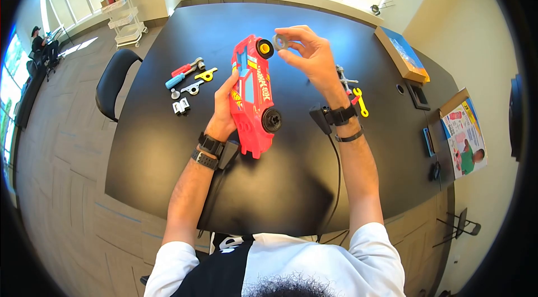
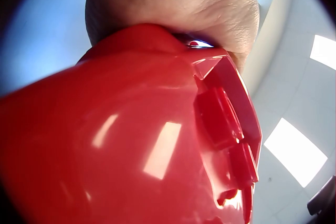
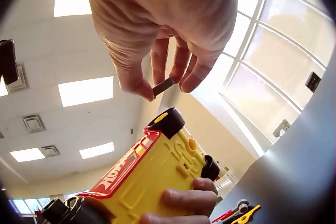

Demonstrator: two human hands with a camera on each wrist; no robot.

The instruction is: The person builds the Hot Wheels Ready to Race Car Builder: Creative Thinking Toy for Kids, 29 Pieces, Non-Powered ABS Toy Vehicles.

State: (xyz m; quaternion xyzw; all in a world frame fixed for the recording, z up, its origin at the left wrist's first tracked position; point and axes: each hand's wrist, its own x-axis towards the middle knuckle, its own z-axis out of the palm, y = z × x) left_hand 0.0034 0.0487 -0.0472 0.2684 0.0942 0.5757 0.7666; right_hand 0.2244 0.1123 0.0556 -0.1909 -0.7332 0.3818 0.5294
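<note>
A red toy car [image 1: 256, 92] with a yellow underside [image 3: 152, 182] is held on its side above the table by my left hand [image 1: 225, 107], whose fingers wrap its roof side and underside. The car's upper wheel [image 1: 264, 48] has a yellow centre; the lower wheel [image 1: 272, 120] has a black one. My right hand [image 1: 314, 58] pinches a small grey ring [image 1: 281, 42] between thumb and fingertips, just beside the upper wheel and apart from it. In the left wrist view the car's red body [image 2: 131, 129] fills most of the picture, and the left fingertips are hidden.
On the dark table [image 1: 168, 168], toy tools lie left of the car, among them a red-handled one [image 1: 182, 71] and a yellow piece [image 1: 206, 75]. A yellow wrench [image 1: 360, 103] lies to the right. Boxes [image 1: 464, 134] stand by the right edge; a cable [image 1: 337, 185] hangs from the right wrist.
</note>
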